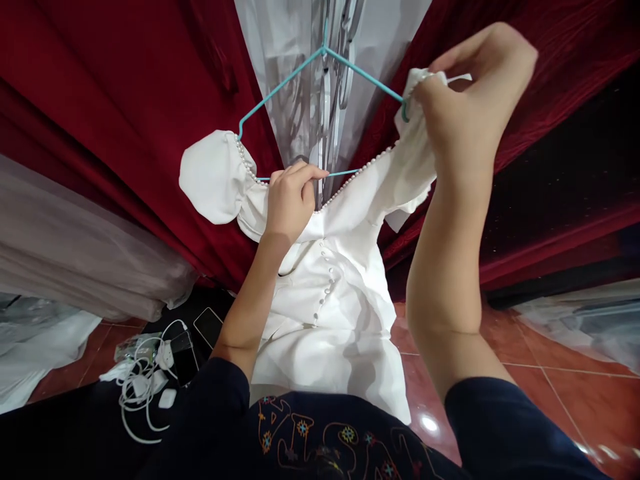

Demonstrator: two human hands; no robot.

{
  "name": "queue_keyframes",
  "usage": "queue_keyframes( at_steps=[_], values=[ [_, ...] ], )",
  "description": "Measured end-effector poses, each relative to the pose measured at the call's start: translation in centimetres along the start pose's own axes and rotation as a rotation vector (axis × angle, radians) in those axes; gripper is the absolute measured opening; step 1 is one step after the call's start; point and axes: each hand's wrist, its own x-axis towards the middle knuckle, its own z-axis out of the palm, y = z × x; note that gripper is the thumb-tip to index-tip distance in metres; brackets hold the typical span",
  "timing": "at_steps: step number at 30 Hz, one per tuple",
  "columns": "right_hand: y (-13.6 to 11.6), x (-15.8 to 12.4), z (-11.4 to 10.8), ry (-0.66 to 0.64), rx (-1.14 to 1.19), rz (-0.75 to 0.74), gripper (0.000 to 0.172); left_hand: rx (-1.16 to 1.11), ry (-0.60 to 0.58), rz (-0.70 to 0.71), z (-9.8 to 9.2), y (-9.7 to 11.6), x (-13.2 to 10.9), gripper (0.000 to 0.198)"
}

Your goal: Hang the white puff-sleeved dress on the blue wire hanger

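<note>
A white dress (350,267) with pearl-beaded edging, puffed sleeves and a column of small buttons hangs from a thin turquoise hanger (367,75). My left hand (295,200) is closed around the hanger's lower bar at the middle of the neckline, its thumb side towards the right. At the upper right, my right hand (467,107) pinches the beaded shoulder of the dress by the hanger's right end. A small white strip sticks out beside those fingers. The left puffed sleeve (213,177) hangs off the hanger's other end.
Dark red curtains (125,87) flank silvery-white hanging material (280,67) behind the hanger. Lower left, white cables (137,393), a phone (185,360) and another dark device (209,327) lie on a black surface. Pale sheer fabric (95,233) hangs at left. Reddish tiles (555,373) cover the floor.
</note>
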Motion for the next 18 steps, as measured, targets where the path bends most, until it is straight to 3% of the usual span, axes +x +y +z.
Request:
queue_keyframes(
  at_steps=[2,3,5,7,9,11,12,15,18],
  values=[
    [-0.5,0.0,-0.5,-0.130,0.201,-0.023,0.024,0.004,0.004,-0.008,0.1,0.0,-0.1,0.035],
    [-0.6,-0.4,-0.8,-0.149,0.343,-0.120,0.035,0.006,0.005,-0.009,0.0,0.1,-0.1,0.034],
    [-0.8,-1.9,-1.4,-0.053,0.582,-0.392,0.044,0.020,0.004,-0.012,-0.1,0.2,-0.2,0.033],
    [-1.0,-4.4,-1.0,0.081,0.664,-0.534,0.035,0.033,-0.007,-0.007,-0.4,0.4,-0.2,0.032],
    [-1.0,-7.6,0.5,-0.008,0.633,-0.462,0.027,0.040,-0.016,0.013,-0.6,0.4,-0.3,0.031],
    [-0.2,-10.7,2.8,-0.339,0.356,-0.430,0.029,0.060,-0.021,0.034,-0.5,0.2,-0.6,0.029],
    [0.3,-12.0,4.0,-0.406,0.213,-0.480,0.032,0.072,-0.026,0.041,-0.4,0.1,-0.8,0.028],
    [1.8,-14.3,6.6,-0.274,0.042,-0.510,0.031,0.089,-0.010,0.101,0.1,-0.4,-1.8,0.025],
    [1.9,-14.7,7.2,-0.158,0.152,-0.480,0.029,0.053,0.202,0.165,0.3,-0.6,-2.7,0.028]
  ],
)
